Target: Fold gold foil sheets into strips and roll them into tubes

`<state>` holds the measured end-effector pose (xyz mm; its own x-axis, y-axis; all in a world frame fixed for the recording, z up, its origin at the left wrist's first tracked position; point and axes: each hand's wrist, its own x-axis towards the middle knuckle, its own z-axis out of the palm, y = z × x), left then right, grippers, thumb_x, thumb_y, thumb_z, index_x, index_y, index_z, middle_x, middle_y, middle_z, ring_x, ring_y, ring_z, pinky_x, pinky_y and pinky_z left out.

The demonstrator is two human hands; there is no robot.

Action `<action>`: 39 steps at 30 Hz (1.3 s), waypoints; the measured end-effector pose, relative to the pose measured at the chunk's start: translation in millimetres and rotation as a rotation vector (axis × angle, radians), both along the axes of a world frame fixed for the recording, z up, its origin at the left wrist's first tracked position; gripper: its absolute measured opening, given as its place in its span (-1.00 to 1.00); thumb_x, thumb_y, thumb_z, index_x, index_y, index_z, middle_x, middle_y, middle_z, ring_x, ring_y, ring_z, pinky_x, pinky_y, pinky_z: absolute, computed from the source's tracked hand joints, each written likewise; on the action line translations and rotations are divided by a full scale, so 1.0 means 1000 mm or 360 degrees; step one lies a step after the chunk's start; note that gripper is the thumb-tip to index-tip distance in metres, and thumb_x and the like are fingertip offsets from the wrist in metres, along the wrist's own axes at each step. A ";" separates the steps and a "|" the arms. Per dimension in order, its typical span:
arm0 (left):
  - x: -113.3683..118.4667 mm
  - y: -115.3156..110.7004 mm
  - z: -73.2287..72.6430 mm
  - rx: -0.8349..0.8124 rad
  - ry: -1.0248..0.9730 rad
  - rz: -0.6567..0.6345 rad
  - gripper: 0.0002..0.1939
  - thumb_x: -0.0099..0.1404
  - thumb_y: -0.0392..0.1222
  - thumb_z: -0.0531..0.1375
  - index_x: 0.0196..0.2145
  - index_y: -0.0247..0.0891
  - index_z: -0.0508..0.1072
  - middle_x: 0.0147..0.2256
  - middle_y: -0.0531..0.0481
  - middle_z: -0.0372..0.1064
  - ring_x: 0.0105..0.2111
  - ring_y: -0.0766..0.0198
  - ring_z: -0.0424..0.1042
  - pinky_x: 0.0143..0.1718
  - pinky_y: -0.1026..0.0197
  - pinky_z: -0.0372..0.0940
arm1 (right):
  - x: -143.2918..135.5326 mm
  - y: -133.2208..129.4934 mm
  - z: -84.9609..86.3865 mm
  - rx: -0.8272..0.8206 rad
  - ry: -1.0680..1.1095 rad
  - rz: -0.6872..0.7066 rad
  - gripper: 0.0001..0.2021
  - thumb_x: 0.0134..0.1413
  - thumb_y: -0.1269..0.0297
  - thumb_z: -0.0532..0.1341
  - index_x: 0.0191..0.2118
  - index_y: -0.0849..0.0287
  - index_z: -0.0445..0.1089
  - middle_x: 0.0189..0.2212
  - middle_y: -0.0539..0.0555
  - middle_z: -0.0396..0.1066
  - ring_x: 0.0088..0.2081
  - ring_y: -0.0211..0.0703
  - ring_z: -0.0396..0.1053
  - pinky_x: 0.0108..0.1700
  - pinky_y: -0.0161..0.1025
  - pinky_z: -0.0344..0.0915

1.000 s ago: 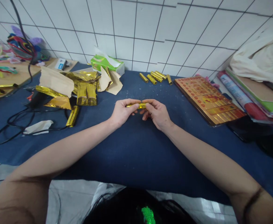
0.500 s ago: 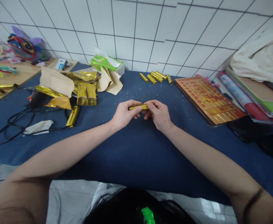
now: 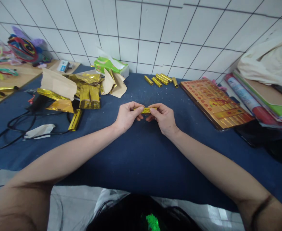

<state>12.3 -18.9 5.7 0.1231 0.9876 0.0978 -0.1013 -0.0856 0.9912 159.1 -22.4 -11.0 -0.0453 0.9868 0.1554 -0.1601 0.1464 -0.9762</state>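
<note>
Between my two hands, just above the blue cloth (image 3: 141, 160), is a small gold foil roll (image 3: 146, 110) lying crosswise. My left hand (image 3: 128, 116) pinches its left end between thumb and fingers. The other end sits in the pinch of my right hand (image 3: 163, 118). Only the roll's middle shows; my fingertips cover both ends. Beyond my hands, several finished-looking gold foil rolls (image 3: 162, 79) lie in a loose group near the wall. To the left rests a heap of gold foil sheets (image 3: 89, 96) with brown paper backing.
A green tissue pack (image 3: 112, 66) stands against the tiled wall. On the right lie an orange-gold printed pack (image 3: 218, 102) and stacked books (image 3: 263, 93). A black cable (image 3: 13, 128) curls at the left beside a white paper scrap (image 3: 40, 131). Another gold roll (image 3: 75, 120) lies by the heap.
My thumbs have moved apart along the foil roll, so more of its middle shows between them. Both hands keep hold of it in nearly the same place.
</note>
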 end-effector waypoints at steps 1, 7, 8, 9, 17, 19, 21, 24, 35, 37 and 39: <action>0.000 0.000 0.000 0.0008 0.0016 0.0007 -0.87 0.05 -0.22 0.24 -0.48 -0.36 0.42 -0.65 0.08 0.33 -0.67 0.46 0.31 -0.63 0.38 0.24 | 0.000 0.000 0.000 0.0003 -0.0009 -0.0003 -0.81 -0.13 0.21 0.29 -0.39 0.20 0.36 -0.60 -0.08 0.39 -0.64 -0.32 0.36 -0.55 -0.31 0.33; -0.001 0.000 0.000 -0.0082 -0.0045 -0.0014 -0.84 0.07 -0.18 0.22 -0.41 -0.34 0.40 -0.62 0.08 0.34 -0.65 0.42 0.35 -0.62 0.36 0.26 | 0.000 0.000 0.000 0.0009 0.0007 -0.0043 -0.81 -0.13 0.22 0.28 -0.37 0.18 0.34 -0.63 -0.11 0.37 -0.64 -0.31 0.36 -0.56 -0.31 0.33; 0.000 0.000 0.000 -0.0079 -0.0045 -0.0009 -0.84 0.07 -0.18 0.23 -0.42 -0.35 0.40 -0.63 0.08 0.34 -0.65 0.42 0.35 -0.62 0.36 0.27 | 0.000 0.000 0.000 0.0013 0.0021 -0.0044 -0.79 -0.13 0.20 0.28 -0.35 0.18 0.34 -0.63 -0.11 0.37 -0.64 -0.31 0.36 -0.55 -0.31 0.33; 0.000 0.000 0.000 -0.0069 -0.0040 -0.0002 -0.85 0.06 -0.19 0.23 -0.43 -0.35 0.40 -0.63 0.08 0.34 -0.65 0.42 0.35 -0.61 0.36 0.27 | 0.000 0.000 0.001 0.0013 0.0023 -0.0037 -0.77 -0.13 0.19 0.28 -0.33 0.17 0.33 -0.62 -0.11 0.37 -0.63 -0.31 0.37 -0.55 -0.31 0.33; 0.000 0.000 0.001 -0.0057 -0.0009 -0.0021 -0.83 0.12 -0.17 0.18 -0.39 -0.35 0.41 -0.60 0.05 0.37 -0.65 0.44 0.37 -0.60 0.38 0.28 | 0.000 0.001 0.000 -0.0005 -0.0045 -0.0029 -0.76 -0.12 0.11 0.27 -0.39 0.18 0.34 -0.61 -0.08 0.37 -0.63 -0.32 0.36 -0.54 -0.32 0.32; 0.000 0.000 0.000 -0.0044 -0.0021 -0.0024 -0.83 0.14 -0.17 0.16 -0.39 -0.36 0.40 -0.59 0.04 0.38 -0.65 0.44 0.37 -0.61 0.38 0.28 | 0.000 0.001 -0.001 -0.0007 -0.0033 -0.0033 -0.76 -0.10 0.11 0.26 -0.39 0.19 0.34 -0.63 -0.08 0.36 -0.63 -0.32 0.35 -0.56 -0.32 0.31; 0.000 0.000 0.000 -0.0056 -0.0053 -0.0028 -0.83 0.16 -0.17 0.15 -0.38 -0.36 0.40 -0.59 0.04 0.38 -0.64 0.42 0.38 -0.61 0.38 0.29 | 0.000 0.001 -0.001 -0.0009 -0.0023 -0.0041 -0.76 -0.09 0.11 0.25 -0.38 0.19 0.35 -0.64 -0.08 0.35 -0.64 -0.31 0.35 -0.56 -0.32 0.30; -0.001 0.000 0.000 -0.0062 -0.0030 -0.0020 -0.84 0.15 -0.18 0.15 -0.40 -0.36 0.39 -0.60 0.04 0.38 -0.65 0.43 0.38 -0.60 0.38 0.29 | 0.000 0.002 -0.002 -0.0008 -0.0031 -0.0052 -0.76 -0.08 0.10 0.24 -0.38 0.18 0.34 -0.63 -0.08 0.36 -0.64 -0.32 0.35 -0.56 -0.33 0.30; -0.001 0.000 -0.001 0.0023 -0.0065 0.0010 -0.84 0.10 -0.20 0.19 -0.36 -0.35 0.38 -0.58 0.05 0.37 -0.60 0.42 0.38 -0.56 0.36 0.31 | 0.001 0.003 -0.002 0.0052 -0.0021 -0.0066 -0.70 -0.11 0.15 0.28 -0.25 0.17 0.29 -0.58 -0.09 0.37 -0.59 -0.30 0.38 -0.49 -0.29 0.33; -0.001 0.001 -0.002 0.0087 -0.0072 0.0005 -0.81 0.08 -0.22 0.21 -0.34 -0.36 0.38 -0.54 0.04 0.39 -0.57 0.41 0.40 -0.53 0.35 0.31 | 0.001 0.003 -0.002 0.0063 -0.0044 -0.0062 -0.72 -0.11 0.16 0.28 -0.28 0.18 0.31 -0.58 -0.08 0.38 -0.58 -0.30 0.38 -0.48 -0.29 0.33; -0.001 0.001 -0.003 0.0130 -0.0062 -0.0014 -0.79 0.05 -0.24 0.23 -0.32 -0.36 0.39 -0.50 0.03 0.41 -0.55 0.42 0.40 -0.51 0.35 0.32 | 0.001 0.002 -0.003 0.0089 -0.0075 -0.0063 -0.76 -0.10 0.16 0.27 -0.31 0.18 0.33 -0.57 -0.07 0.39 -0.57 -0.30 0.39 -0.47 -0.29 0.34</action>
<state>11.1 -17.4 3.2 0.1261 0.9750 0.1830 -0.1405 -0.1651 0.9762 159.7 -20.3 -13.9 -0.0149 0.9778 0.2092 -0.1075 0.2064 -0.9725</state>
